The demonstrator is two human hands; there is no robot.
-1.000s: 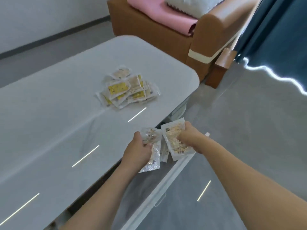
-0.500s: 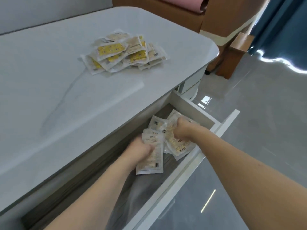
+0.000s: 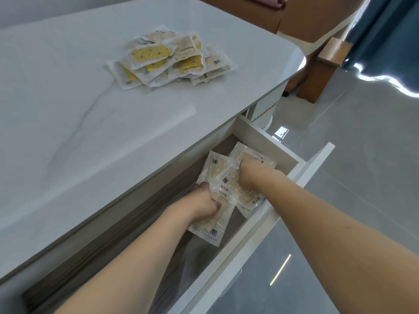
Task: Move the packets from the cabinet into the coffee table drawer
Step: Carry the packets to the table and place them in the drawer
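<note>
Clear plastic packets with pale printed fronts (image 3: 229,177) lie low in the open white coffee table drawer (image 3: 292,177), so they land flat. Left hand (image 3: 199,206) and right hand (image 3: 248,175) each grip some. Beyond the fingers, a yellow-printed packet pile (image 3: 170,57) waits on the grey tabletop (image 3: 68,109).

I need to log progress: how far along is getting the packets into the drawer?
Partly done. Both hands, left hand and right hand, grip packets inside the open drawer. A pile of packets is left on the tabletop.
</note>
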